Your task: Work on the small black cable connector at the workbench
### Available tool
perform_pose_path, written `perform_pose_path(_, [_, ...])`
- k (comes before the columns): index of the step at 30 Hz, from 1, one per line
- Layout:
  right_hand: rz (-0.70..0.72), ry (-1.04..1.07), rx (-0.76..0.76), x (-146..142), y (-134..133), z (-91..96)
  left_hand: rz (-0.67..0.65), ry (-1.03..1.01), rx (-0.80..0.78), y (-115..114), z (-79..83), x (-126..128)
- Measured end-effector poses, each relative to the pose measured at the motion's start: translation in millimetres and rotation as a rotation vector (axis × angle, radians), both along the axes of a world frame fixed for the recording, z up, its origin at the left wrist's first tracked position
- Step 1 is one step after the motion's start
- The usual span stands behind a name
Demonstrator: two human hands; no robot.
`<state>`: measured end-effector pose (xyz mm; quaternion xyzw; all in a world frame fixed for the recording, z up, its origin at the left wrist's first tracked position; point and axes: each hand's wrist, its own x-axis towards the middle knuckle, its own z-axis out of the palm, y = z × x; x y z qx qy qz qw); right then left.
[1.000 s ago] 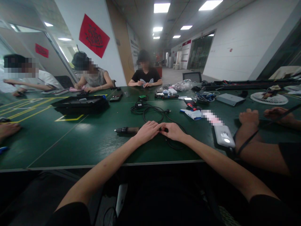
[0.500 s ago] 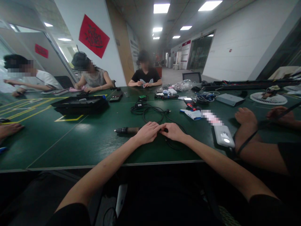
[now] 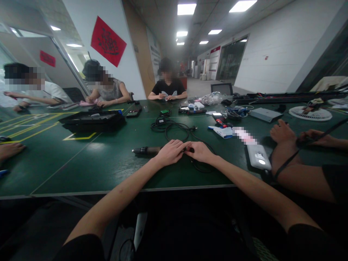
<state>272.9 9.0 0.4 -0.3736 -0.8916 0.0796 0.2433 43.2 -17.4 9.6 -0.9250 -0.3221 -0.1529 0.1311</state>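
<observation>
An electric screwdriver lies along the green table in front of me, its tip pointing left. My left hand is closed over its rear half and hides that part of the body. At the tool's tail end, my right hand pinches a small dark piece, apparently the cable connector, mostly covered by the fingers. The fingertips of both hands nearly meet there. Behind the hands a black cable is looped on the table, with a plug at its right side.
A black tray sits at the left. Right of the cable are a blue-and-white packet, a red-handled tool and a white device. A neighbour's forearms rest at the right edge. Several people sit across the table.
My fingers shift slightly at the tool's tail, showing a bit more of the dark piece. The neighbour's hands at the right move a little.
</observation>
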Motion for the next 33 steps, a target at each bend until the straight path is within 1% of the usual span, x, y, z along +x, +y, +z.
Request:
perform_pose_path(3, [-0.004,-0.003,-0.005,-0.2,0.4,-0.2,-0.015,0.015,-0.006,0.7,-0.7,-0.3])
perform_pose_path(8, [-0.002,-0.003,0.001,-0.1,1.8,-1.5,0.008,0.003,0.001,1.1,0.0,0.0])
perform_pose_path(13, [-0.012,-0.005,-0.003,-0.4,2.1,-2.5,0.008,0.033,0.009,0.7,-0.2,0.7])
perform_pose_path(18, [-0.004,-0.002,0.002,0.2,1.1,-0.9,0.030,-0.003,0.008,3.8,-3.1,0.7])
perform_pose_path(26, [-0.003,0.012,-0.001,0.2,0.9,-0.9,-0.016,0.010,0.002,0.9,-1.6,-0.2])
perform_pose_path(30, [-0.006,0.004,-0.002,0.6,1.0,-1.0,0.013,0.004,0.011,1.1,-1.2,0.5])
perform_pose_path(33, [0.005,0.007,-0.003,0.8,1.4,-1.1,-0.003,0.004,0.007,1.2,-0.8,0.6])
